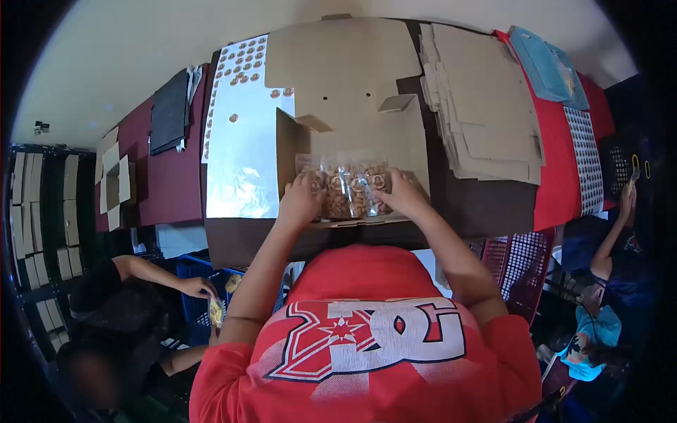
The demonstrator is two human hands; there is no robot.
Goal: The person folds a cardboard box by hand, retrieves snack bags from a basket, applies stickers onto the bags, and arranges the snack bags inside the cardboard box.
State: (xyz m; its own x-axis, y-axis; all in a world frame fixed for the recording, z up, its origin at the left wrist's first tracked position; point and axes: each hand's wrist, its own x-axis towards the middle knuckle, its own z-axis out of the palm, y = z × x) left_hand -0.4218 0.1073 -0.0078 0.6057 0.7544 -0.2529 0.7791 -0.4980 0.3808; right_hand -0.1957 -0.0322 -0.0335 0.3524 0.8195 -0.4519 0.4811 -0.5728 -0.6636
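Note:
An open cardboard box [416, 151] stands in front of me with its lid folded back. Several clear plastic packets of small brown snacks [345, 204], some with round labels, sit in a row at its near side. At the left end of the row, my left hand [302, 201] curls its fingers over a packet. On the opposite end my right hand [402, 194] presses fingers and thumb against another labelled packet. The fingertips are partly hidden among the shiny plastic.
Left of the box lies a sheet of round stickers [240, 176]. Flattened cardboard boxes [486, 106] are stacked at right, near blue packaging [546, 67] and another sticker sheet [584, 158]. A co-worker at left holds a yellow packet [216, 311]; other people are at right.

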